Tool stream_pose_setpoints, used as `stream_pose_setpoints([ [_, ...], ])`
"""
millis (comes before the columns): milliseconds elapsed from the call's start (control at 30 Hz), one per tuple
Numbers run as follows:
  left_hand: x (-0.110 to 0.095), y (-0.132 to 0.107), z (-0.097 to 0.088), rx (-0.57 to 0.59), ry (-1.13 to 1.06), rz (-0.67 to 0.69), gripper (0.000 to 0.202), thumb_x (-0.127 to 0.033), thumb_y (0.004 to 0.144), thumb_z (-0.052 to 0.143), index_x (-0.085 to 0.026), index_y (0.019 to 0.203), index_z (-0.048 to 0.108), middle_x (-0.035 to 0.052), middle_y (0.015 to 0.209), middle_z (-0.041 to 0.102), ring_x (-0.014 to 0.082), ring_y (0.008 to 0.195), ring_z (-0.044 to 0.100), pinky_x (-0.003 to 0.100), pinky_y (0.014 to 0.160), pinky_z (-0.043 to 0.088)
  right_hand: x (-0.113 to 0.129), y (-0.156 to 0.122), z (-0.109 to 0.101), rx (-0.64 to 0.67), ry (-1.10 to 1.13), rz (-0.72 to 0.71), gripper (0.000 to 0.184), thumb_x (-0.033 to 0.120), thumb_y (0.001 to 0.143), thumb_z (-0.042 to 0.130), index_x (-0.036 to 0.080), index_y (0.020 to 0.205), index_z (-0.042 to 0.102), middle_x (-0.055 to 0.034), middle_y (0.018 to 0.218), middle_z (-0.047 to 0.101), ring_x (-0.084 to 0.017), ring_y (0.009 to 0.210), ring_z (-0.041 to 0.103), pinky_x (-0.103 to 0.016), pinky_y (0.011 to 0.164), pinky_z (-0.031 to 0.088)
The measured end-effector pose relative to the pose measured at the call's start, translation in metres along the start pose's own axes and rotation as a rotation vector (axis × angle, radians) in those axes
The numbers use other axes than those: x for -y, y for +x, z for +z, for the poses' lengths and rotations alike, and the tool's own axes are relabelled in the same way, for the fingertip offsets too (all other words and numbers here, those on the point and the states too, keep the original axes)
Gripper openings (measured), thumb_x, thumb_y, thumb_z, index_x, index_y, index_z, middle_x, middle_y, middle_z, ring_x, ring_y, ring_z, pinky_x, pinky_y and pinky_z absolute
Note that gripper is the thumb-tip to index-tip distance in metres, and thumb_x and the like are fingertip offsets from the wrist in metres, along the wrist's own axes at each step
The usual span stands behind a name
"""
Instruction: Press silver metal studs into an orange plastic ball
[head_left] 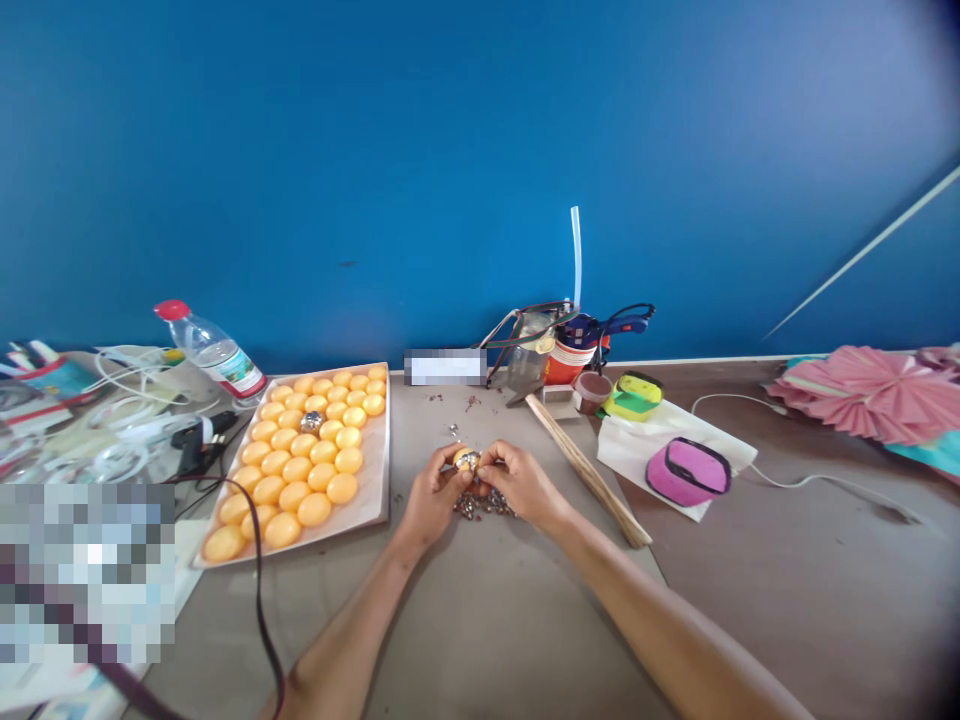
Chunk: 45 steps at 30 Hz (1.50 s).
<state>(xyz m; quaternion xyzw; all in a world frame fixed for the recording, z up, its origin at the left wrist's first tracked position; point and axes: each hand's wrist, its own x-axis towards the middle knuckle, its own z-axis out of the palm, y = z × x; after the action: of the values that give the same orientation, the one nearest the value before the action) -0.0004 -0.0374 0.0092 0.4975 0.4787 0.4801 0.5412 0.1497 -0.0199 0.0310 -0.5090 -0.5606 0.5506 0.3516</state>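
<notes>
Between the fingertips of my left hand (pixel 433 492) is an orange ball (pixel 460 456), like a table-tennis ball, partly covered with shiny silver pieces. My right hand (pixel 525 484) has its thumb and forefinger pinched together at the ball's right side; whatever they grip is too small to tell. Under both hands lies a pile of small silver pieces (pixel 487 504). To the left, a shallow white box (pixel 375 488) holds rows of plain orange balls (pixel 297 469), and among them sits one silver-covered ball (pixel 312 422).
A bottle with a red cap (pixel 217 350) leans behind the box. A dark cable (pixel 259 570) loops at front left. Wooden sticks (pixel 589 470), a pink mesh band (pixel 686 472) and a yellow-green one (pixel 634 397) lie right. An orange container (pixel 568 362) stands against the blue wall (pixel 450 180).
</notes>
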Motion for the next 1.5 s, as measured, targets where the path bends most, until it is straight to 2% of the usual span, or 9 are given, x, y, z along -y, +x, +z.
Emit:
stream_pose_setpoints([
  [167,-0.004,0.000,0.002,0.006,-0.019,-0.019,0.040,-0.038,0.072,0.065,-0.017,0.105,0.054,0.0031,0.084,0.063,0.0168,0.069,0.062,0.028,0.065,0.050,-0.003,0.001,0.003,-0.019,0.046,0.015,0.003,0.021,0.070,0.052,0.019,0.070,0.049,0.0046,0.052,0.056,-0.011,0.051,0.052,-0.022,0.053,0.038],
  [333,-0.002,0.003,-0.002,0.023,-0.098,-0.002,0.039,-0.040,0.075,0.063,-0.017,0.106,0.056,0.0047,0.093,0.062,0.0159,0.067,0.062,0.028,0.066,0.048,-0.008,0.008,-0.008,0.011,0.131,-0.084,0.011,0.030,0.075,0.052,0.018,0.077,0.052,0.0052,0.052,0.052,-0.011,0.051,0.049,-0.023,0.054,0.039],
  [467,-0.001,0.005,-0.006,0.017,-0.306,-0.029,0.038,-0.036,0.075,0.064,-0.019,0.109,0.056,0.0032,0.095,0.061,0.0138,0.069,0.062,0.028,0.069,0.047,-0.016,0.016,-0.024,-0.075,-0.237,-0.227,0.012,0.022,0.076,0.050,0.017,0.081,0.060,-0.0017,0.075,0.060,-0.014,0.068,0.055,-0.026,0.067,0.042],
  [567,-0.002,0.006,-0.007,0.019,-0.438,-0.053,0.038,-0.032,0.074,0.066,-0.020,0.109,0.057,0.0015,0.092,0.060,0.0120,0.070,0.061,0.029,0.072,0.047,-0.020,0.017,-0.028,0.022,-0.525,-0.306,0.016,0.014,0.075,0.051,0.017,0.084,0.064,-0.0063,0.088,0.061,-0.016,0.082,0.057,-0.027,0.078,0.041],
  [667,-0.003,0.007,-0.006,0.019,-0.487,-0.081,0.041,-0.030,0.072,0.069,-0.019,0.109,0.057,0.0011,0.089,0.060,0.0113,0.069,0.060,0.028,0.072,0.047,-0.022,0.014,-0.026,0.112,-0.723,-0.314,0.019,0.014,0.078,0.050,0.016,0.090,0.065,-0.0076,0.088,0.060,-0.017,0.082,0.057,-0.026,0.077,0.040],
  [800,0.000,0.009,-0.006,0.003,-0.466,-0.080,0.042,-0.028,0.069,0.071,-0.018,0.108,0.057,0.0000,0.087,0.060,0.0105,0.068,0.060,0.027,0.071,0.047,-0.019,0.011,-0.021,0.133,-0.867,-0.319,0.021,0.014,0.081,0.046,0.016,0.090,0.065,-0.0086,0.088,0.060,-0.017,0.080,0.057,-0.025,0.075,0.039],
  [1067,0.004,0.008,-0.008,0.007,-0.220,-0.048,0.041,-0.040,0.076,0.060,-0.016,0.109,0.055,0.0045,0.087,0.064,0.0141,0.066,0.062,0.028,0.067,0.048,-0.023,0.014,-0.022,0.142,-0.827,-0.363,0.022,0.018,0.084,0.044,0.016,0.086,0.066,-0.0069,0.083,0.060,-0.016,0.080,0.056,-0.025,0.074,0.039],
  [1267,0.001,0.009,-0.008,0.006,-0.281,-0.049,0.036,-0.041,0.077,0.058,-0.016,0.103,0.055,0.0060,0.090,0.065,0.0128,0.062,0.061,0.026,0.063,0.046,-0.026,0.018,-0.028,0.261,-0.768,-0.375,0.025,0.008,0.074,0.050,0.017,0.090,0.067,-0.0068,0.088,0.060,-0.016,0.084,0.056,-0.025,0.076,0.041],
  [1500,-0.004,0.008,-0.006,0.022,-0.396,-0.062,0.032,-0.037,0.077,0.059,-0.014,0.100,0.057,0.0055,0.086,0.065,0.0110,0.059,0.059,0.025,0.061,0.045,-0.022,0.014,-0.021,0.176,-0.773,-0.351,0.024,0.008,0.076,0.042,0.016,0.074,0.065,-0.0065,0.080,0.059,-0.016,0.077,0.056,-0.026,0.075,0.041],
])
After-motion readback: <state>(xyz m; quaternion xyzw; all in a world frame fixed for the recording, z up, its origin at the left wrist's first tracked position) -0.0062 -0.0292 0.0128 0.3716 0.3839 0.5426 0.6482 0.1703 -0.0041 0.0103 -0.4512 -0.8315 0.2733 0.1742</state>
